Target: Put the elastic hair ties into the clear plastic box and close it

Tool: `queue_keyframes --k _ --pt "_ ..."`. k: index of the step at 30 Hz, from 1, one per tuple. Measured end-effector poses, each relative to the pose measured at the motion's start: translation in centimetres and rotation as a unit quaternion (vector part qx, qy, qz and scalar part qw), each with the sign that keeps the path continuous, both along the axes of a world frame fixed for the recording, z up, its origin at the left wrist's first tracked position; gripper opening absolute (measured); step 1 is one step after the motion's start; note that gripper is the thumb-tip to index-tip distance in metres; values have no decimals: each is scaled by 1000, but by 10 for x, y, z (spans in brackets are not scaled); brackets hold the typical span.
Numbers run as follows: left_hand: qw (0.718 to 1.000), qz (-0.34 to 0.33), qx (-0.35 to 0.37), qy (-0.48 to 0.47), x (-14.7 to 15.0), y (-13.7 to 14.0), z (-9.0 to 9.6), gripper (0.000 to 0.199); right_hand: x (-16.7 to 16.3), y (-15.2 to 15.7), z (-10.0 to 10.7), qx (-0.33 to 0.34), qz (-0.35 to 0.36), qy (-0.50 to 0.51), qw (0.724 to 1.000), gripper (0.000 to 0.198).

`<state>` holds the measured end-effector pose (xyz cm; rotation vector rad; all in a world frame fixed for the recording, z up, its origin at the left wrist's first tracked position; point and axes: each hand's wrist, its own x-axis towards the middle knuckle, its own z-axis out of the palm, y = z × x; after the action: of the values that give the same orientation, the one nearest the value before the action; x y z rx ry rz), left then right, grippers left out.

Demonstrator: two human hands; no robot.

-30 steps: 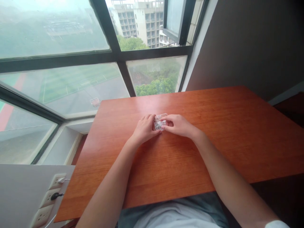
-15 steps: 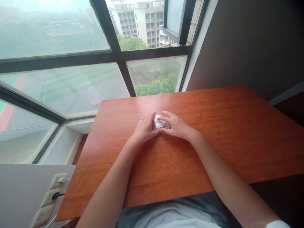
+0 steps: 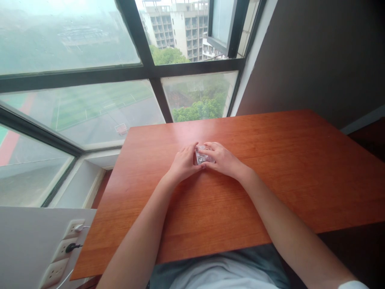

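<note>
A small clear box point(image 3: 201, 159), transparent with something whitish and patterned inside, rests on the brown wooden table point(image 3: 240, 208). My left hand point(image 3: 184, 162) is curled along its left side, with thumb toward the near edge and fingers at the far left corner. From the right, my right hand point(image 3: 221, 159) closes round it, fingers reaching over its top and thumb at the near edge. Both thumbs meet close to the box's front. The right part of the box is hidden under my right fingers, and its exact contents are too small to make out.
Dark-framed windows point(image 3: 156, 72) border the far and left sides of the table. Wall sockets point(image 3: 62, 249) with plugs and a white cable sit at the lower left. A grey wall point(image 3: 300, 56) rises behind the table on the right.
The bright white area on the box's top has gone, and its patterned inside now shows more. Both hands stay in nearly the same place around it.
</note>
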<state>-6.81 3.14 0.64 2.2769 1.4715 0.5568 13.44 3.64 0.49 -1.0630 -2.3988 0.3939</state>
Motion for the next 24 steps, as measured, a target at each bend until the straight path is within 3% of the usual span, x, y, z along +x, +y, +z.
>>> queue_keyframes --k 24 --pt "1000 -4 -4 11 2 -2 4 80 4 1 3 6 -6 -36 999 38"
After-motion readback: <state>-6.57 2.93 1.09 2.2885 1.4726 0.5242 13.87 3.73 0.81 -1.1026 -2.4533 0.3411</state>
